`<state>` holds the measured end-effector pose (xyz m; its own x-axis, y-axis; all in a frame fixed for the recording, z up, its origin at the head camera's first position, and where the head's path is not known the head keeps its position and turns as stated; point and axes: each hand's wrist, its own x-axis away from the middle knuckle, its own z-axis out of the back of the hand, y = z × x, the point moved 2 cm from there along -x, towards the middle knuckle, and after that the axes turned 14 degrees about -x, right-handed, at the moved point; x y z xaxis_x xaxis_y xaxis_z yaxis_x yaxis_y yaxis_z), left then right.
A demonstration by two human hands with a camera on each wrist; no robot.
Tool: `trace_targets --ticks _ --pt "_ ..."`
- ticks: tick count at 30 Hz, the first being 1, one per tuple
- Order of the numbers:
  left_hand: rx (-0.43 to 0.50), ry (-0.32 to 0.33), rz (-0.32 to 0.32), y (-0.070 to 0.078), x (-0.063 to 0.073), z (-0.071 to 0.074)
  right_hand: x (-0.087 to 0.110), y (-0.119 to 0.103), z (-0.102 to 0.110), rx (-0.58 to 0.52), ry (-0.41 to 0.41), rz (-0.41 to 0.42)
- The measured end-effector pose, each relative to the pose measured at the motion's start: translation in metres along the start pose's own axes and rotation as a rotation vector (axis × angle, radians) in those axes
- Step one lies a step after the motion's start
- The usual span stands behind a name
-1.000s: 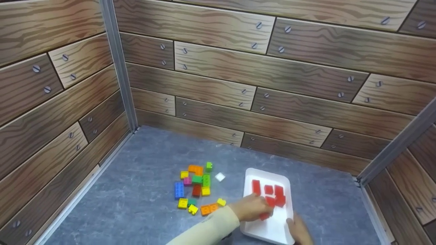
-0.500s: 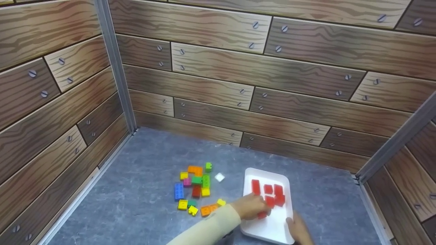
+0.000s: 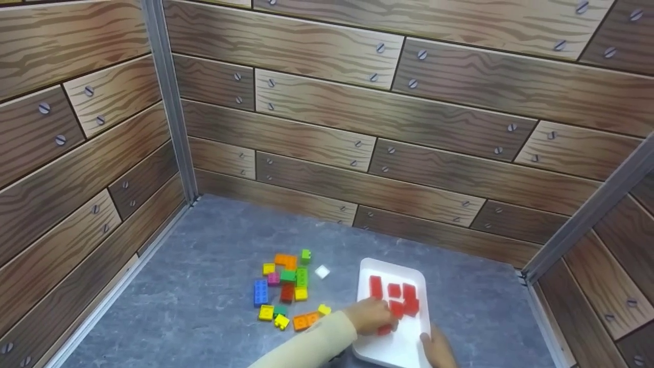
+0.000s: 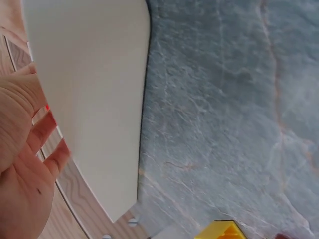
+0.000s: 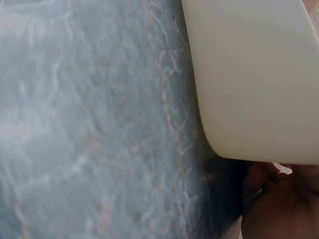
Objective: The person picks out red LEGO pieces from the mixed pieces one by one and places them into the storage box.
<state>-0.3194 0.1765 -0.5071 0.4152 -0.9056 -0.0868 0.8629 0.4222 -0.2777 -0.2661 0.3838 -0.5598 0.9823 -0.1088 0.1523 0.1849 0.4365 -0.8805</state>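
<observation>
My left hand (image 3: 372,316), in a cream sleeve, reaches into the white tray (image 3: 409,352) in the head view. Its curled fingers hold a red toy brick (image 3: 384,330) low at the tray's left side. More red bricks (image 3: 410,301) lie in the upper half of the tray. With the thumb over the rim, my right hand (image 3: 438,348) grips the tray's right edge. In the left wrist view the tray's outer wall (image 4: 99,99) hides the left fingertips. The right wrist view shows the right hand (image 5: 284,209) in shadow by a tray corner.
Left of the tray lies a loose group of coloured bricks, with a blue brick (image 3: 261,293), an orange brick (image 3: 301,322) and a yellow brick (image 3: 266,313) among them. A white piece (image 3: 322,271) lies nearby. Wood-patterned walls (image 3: 306,122) enclose the grey tabletop (image 3: 204,286).
The head view has shifted slightly. Within the tray, the red brick at my left fingers has moved a little to the left. My right hand keeps its place on the rim.
</observation>
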Motion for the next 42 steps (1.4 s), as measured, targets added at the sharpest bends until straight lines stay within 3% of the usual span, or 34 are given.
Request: trace_targets --ticks 6,15,18,22,26,30,35,42 --pt "0.061 -0.021 0.045 0.002 0.005 -0.001 0.002 0.004 -0.002 0.011 -0.006 0.014" --pt "0.051 -0.066 0.065 0.002 0.010 0.001 0.008 -0.003 -0.002 0.061 0.036 0.139" --pt "0.051 -0.037 0.079 0.003 0.016 -0.001 0.010 -0.003 -0.003 0.061 0.033 0.156" --pt "0.078 0.050 0.104 0.001 0.028 0.004 0.011 -0.003 -0.003 0.059 0.034 0.177" --pt "0.092 0.134 0.142 -0.009 0.045 0.015 0.011 -0.001 -0.001 0.073 0.043 0.179" --pt "0.133 0.178 0.222 -0.022 0.069 0.022 0.009 -0.002 -0.002 0.064 0.037 0.151" --pt "0.190 0.179 0.294 -0.029 0.103 0.023 0.008 -0.001 -0.002 0.083 0.026 0.141" --pt "0.220 0.155 0.364 -0.036 0.136 0.019 0.006 0.000 -0.003 0.092 0.021 0.131"
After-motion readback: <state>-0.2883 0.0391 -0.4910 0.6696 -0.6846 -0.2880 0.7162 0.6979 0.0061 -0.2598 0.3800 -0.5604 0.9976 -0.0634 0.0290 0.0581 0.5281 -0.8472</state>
